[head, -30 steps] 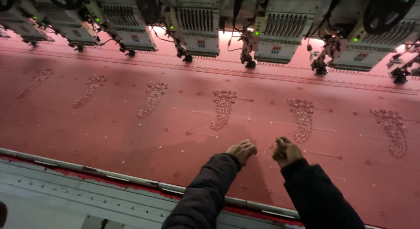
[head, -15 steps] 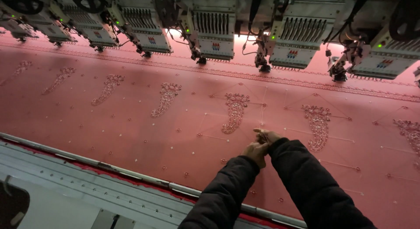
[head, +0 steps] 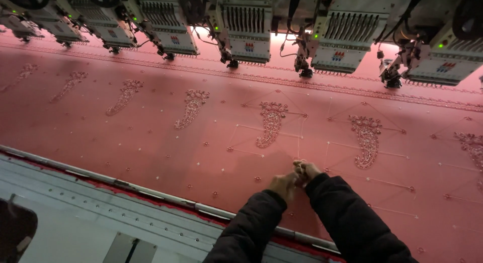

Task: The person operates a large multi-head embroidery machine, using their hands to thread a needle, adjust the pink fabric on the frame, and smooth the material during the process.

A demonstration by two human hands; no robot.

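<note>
1. Pink fabric (head: 151, 142) stretched flat across a long embroidery machine bed, filling most of the view; row of embroidery heads (head: 251, 36) along its far edge, metal frame rail (head: 151, 190) along the near edge.
2. Landmark: the paisley motif (head: 270, 123) stitched mid-cloth. More paisleys sit left and right of it in a row, thin loose threads run between small dots around it.
3. My left hand (head: 283, 184) and right hand (head: 307, 170) sit just near-side and slightly right of that motif, touching each other over the cloth.
4. Change: a second ago they were side by side with a gap; now they are pressed together, and the view has swung left.
5. Both hands curled, fingertips pinched together; likely nipping a thin thread (head: 297, 142) off the cloth, but too small to confirm what is held.
6. Judgement: trimming stray jump threads is under way at this motif.
7. Dark sleeves (head: 347, 223) cover both wrists.
</note>
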